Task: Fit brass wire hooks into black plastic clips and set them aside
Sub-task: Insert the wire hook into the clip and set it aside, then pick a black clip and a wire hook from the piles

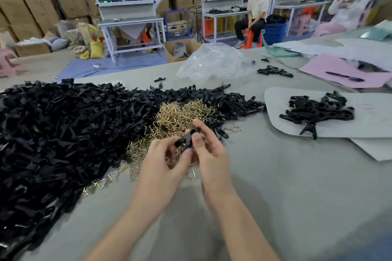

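Nearest: my left hand (163,161) and right hand (209,150) both pinch one black plastic clip (186,139). Beyond: heap of brass wire hooks (180,116). Left: mound of loose black clips (63,133), seemingly unfitted. Far right: small finished batch (316,110) on grey card sheet (275,99). Most remains.

Crumpled clear plastic bag (214,63) on grey counter (297,176), far side. Pink sheet (322,68) at right carries a dark pen (344,79). Behind: white racks (127,21), stacked cardboard boxes (23,6), seated person (255,12).
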Demonstrator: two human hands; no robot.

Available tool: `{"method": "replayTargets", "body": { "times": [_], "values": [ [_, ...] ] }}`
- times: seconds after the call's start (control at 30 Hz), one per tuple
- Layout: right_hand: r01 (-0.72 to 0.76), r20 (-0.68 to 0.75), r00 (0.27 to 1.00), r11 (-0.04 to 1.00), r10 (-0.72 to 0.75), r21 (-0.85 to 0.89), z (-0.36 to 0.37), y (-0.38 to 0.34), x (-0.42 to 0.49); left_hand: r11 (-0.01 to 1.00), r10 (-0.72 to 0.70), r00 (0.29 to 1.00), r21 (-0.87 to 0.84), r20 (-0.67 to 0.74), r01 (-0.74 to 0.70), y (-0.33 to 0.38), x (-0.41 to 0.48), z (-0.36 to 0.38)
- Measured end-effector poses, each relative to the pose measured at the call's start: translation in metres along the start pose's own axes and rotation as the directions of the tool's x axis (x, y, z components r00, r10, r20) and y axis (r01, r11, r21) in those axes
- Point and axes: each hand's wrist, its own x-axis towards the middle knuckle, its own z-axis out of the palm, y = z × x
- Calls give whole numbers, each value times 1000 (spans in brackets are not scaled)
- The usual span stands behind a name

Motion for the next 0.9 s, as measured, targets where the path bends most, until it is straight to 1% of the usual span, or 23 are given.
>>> {"method": "replayTargets", "body": {
  "times": [0.03, 0.1, 0.17, 0.23, 0.33, 0.4, 0.43, 0.5, 0.6, 0.67, 0.77, 0.83, 0.9],
  "values": [
    [2, -65, 998, 1000, 0, 28, -10, -7, 4, 1000, 6, 1000, -3, 18, -6, 9, 8, 16],
    [20, -215, 977, 1000, -18, 7, -32, -21, 11, 1000, 2, 996, -23, 86, 0, 27, 25, 52],
    [50, -351, 934, 998, -63, -45, -52, -34, 15, 998, -8, 986, -66, 164, 19, 45, 42, 90],
    [85, -452, 885, 994, -107, -69, -76, -50, 16, 991, -5, 973, -126, 229, 34, 70, 61, 134],
    [113, -547, 824, 989, -146, -93, -105, -68, 15, 969, -24, 945, -225, 327, 102, 111, 92, 191],
    [107, -571, 806, 987, -156, -119, -117, -75, 13, 948, -71, 909, -256, 410, 190, 129, 104, 216],
    [109, -576, 801, 986, -164, -129, -122, -78, 12, 941, -80, 899, -265, 430, 210, 133, 105, 222],
    [117, -577, 796, 982, -182, -148, -126, -83, 12, 943, -41, 914, -286, 403, 169, 133, 94, 221],
    [124, -545, 815, 978, -196, -166, -116, -79, 10, 942, 77, 958, -336, 276, 21, 110, 68, 189],
    [125, -492, 846, 974, -205, -190, -97, -69, 6, 956, 124, 968, -288, 220, -57, 83, 51, 154],
    [132, -364, 907, 964, -210, -229, -58, -48, -5, 984, 149, 980, -113, 134, -134, 37, 24, 92],
    [116, -260, 948, 961, -183, -252, -29, -32, -13, 989, 136, 989, 48, 56, -139, 5, 7, 48],
    [98, -151, 977, 951, -148, -294, -2, -15, -21, 971, 119, 993, 208, -9, -115, -25, -9, 7]
  ]
}}
